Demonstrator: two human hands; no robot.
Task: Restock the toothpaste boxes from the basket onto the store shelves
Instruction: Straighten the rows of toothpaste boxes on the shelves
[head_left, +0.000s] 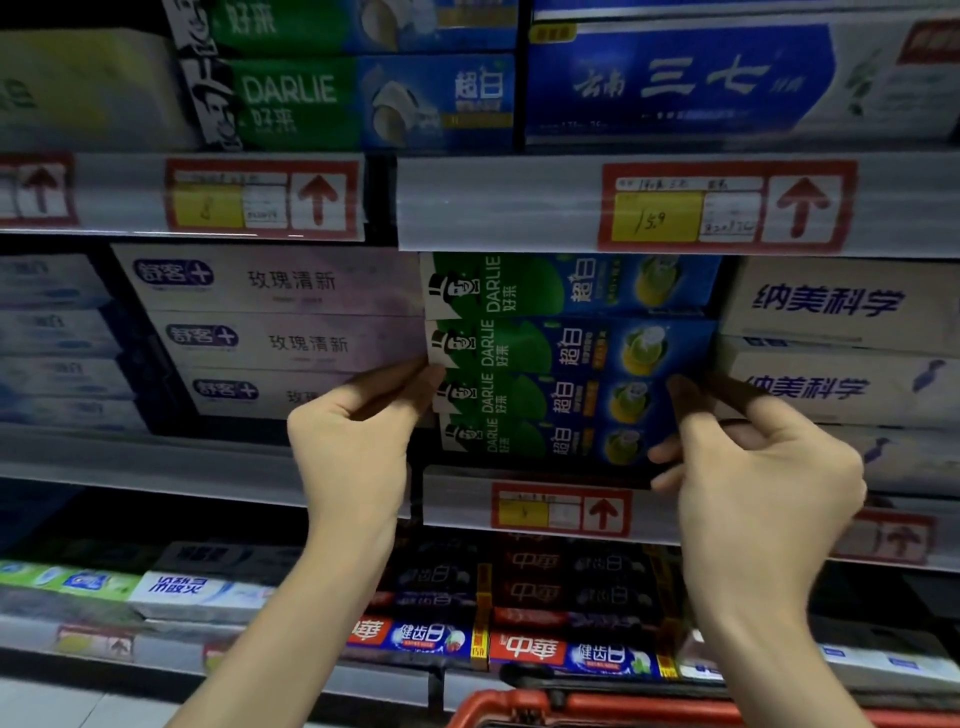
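A stack of green-and-blue Darlie toothpaste boxes (566, 358) stands on the middle shelf (208, 462). My left hand (353, 436) pinches the left end of the stack, thumb and fingers at the second and third boxes. My right hand (748, 467) grips the right end of the same boxes, fingertips on the blue part. The red basket (571, 709) shows only its rim at the bottom edge; its contents are hidden.
Pale pink boxes (291, 338) sit left of the stack, white boxes (841, 332) to the right. Price rails with red arrow tags (727, 205) run along each shelf edge. Red and blue boxes (545, 649) fill the lower shelf; more Darlie boxes (353, 98) fill the upper one.
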